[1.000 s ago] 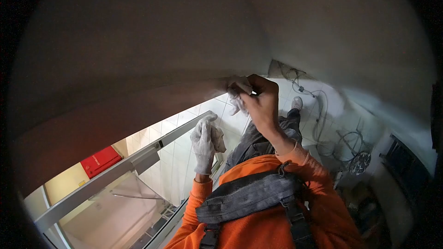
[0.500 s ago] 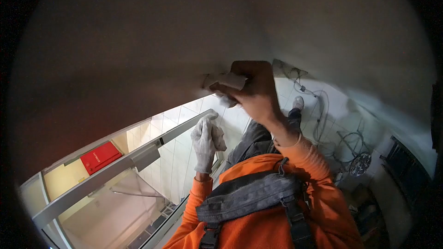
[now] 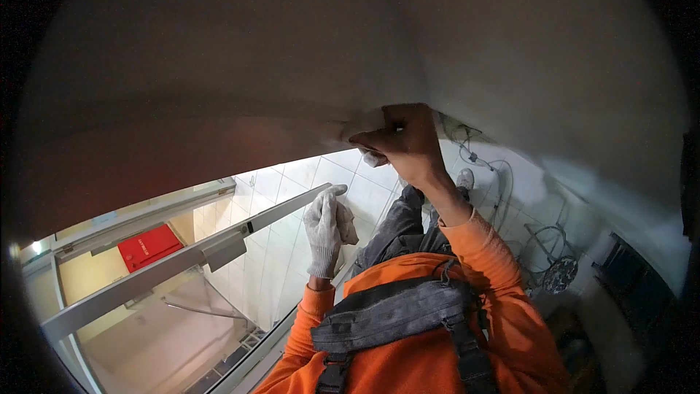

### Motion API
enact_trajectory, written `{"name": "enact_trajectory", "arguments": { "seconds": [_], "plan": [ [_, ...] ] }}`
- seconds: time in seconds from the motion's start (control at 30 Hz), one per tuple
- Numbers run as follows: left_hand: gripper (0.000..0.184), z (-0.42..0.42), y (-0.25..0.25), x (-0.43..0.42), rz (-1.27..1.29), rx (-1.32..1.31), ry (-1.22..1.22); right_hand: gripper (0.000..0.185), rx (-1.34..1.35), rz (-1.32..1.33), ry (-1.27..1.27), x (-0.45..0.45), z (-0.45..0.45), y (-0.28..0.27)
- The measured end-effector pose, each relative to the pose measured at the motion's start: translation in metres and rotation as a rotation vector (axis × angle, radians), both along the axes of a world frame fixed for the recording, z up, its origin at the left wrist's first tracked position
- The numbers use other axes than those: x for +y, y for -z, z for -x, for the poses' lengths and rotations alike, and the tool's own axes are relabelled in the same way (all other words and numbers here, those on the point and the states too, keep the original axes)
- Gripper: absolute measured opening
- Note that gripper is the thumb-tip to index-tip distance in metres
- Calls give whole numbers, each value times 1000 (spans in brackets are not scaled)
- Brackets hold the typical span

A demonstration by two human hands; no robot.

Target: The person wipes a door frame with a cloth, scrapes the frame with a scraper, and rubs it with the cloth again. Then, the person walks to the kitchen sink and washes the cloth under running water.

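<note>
the two hands are well apart. the right hand (image 3: 412, 142) is bare and bent at the wrist, up by the low edge of the big dim wall (image 3: 219, 66). its thumb and fingers are pinched on a pale scrap (image 3: 374, 159), and a bit of the scrap hangs just under that edge. i cannot tell what the scrap is made of.

the left hand (image 3: 321, 228) is lower down, in a white knit glove. its fingers are curled on a pale bundle (image 3: 345, 228), which looks soft and crumpled. the hand is just under the round end of a long grey rail (image 3: 284, 208); i cannot tell if they touch.

both arms have orange sleeves (image 3: 488, 255). a dark bag (image 3: 390, 314) is strapped across the front of the orange top. below are dark trousers (image 3: 397, 226) and a pale, dusty shoe (image 3: 465, 177) on the white tile floor (image 3: 361, 190).

to the right of the shoe, a cable (image 3: 508, 186) runs along the floor. more wire lies in loops (image 3: 547, 241), near a round dark thing (image 3: 561, 275).

far to the left, past the rail, is a red box (image 3: 149, 246) with small pale marks.
</note>
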State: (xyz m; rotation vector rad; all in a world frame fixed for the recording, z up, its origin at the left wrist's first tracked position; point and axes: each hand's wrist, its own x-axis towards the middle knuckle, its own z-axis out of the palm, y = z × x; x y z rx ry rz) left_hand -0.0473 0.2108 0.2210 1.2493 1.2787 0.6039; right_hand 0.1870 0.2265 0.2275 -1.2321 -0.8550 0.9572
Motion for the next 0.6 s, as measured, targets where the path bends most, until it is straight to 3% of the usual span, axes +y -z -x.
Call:
{"name": "enact_trajectory", "arguments": {
  "seconds": [0.13,0.27,0.4,0.5,0.6],
  "plan": [
    [36,-3,-9,-7,69,8,-28,18,-66,-141,6,10,0,-34],
    [36,-2,-5,-3,66,-13,-45,33,128,3,-43,0,1,2],
    [37,2,4,-6,-3,55,-34,28,-54,113,-137,2,-9,-27],
    [40,-4,0,-8,52,42,-36,25,161,21,-97,2,2,-19],
    [41,-2,7,-5,34,0,-21,24,24,38,28,-5,4,13]
  ]
}}
